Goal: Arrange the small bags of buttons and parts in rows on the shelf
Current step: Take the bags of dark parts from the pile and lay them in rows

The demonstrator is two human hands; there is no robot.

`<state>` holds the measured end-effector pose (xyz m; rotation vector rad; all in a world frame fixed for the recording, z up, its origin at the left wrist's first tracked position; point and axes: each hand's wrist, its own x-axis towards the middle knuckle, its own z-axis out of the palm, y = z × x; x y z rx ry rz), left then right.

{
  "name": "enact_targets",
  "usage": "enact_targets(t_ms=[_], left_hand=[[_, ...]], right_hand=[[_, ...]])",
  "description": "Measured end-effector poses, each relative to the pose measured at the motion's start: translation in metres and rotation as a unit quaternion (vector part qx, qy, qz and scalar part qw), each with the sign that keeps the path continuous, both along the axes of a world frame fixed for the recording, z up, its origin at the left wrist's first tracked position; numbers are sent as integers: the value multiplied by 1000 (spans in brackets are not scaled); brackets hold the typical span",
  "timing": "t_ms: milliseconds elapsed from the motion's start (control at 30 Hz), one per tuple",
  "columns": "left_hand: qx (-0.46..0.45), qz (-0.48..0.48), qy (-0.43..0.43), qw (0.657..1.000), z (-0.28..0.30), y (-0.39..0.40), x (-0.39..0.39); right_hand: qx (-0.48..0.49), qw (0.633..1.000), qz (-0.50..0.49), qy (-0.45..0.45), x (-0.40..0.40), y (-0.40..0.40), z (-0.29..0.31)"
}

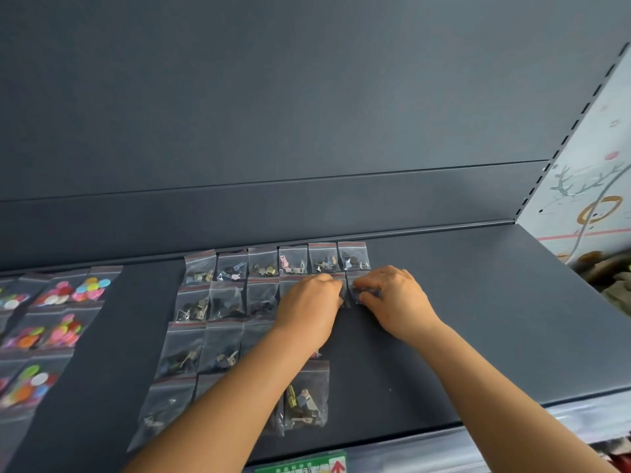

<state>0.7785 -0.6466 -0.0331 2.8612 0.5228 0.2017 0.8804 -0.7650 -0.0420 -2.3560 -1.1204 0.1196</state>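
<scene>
Pinching one small clear bag [355, 289] in the second row on the dark shelf [478, 319], I have my right hand [396, 302] curled on it while my left hand [309, 305] grips its other edge; button bags [61, 302] lie far left.

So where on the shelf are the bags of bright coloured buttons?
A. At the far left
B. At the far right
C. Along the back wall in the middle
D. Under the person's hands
A: the bags of coloured buttons lie at the shelf's left end.
</scene>
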Motion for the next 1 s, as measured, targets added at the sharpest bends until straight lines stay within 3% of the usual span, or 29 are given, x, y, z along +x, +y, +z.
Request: enact_targets(t_ms=[267, 500, 767, 1000], left_hand=[[-6, 0, 20, 1000, 3, 0, 1], [-6, 53, -36, 998, 15, 9, -31], [1, 133, -63, 989, 24, 48, -136], [5, 199, -55, 978, 22, 94, -262]], right_hand=[[-36, 999, -13, 7, -4, 0, 7], [-41, 999, -4, -13, -26, 10, 25], [-47, 994, 87, -50, -97, 53, 42], [-37, 987, 145, -56, -208, 112, 45]])
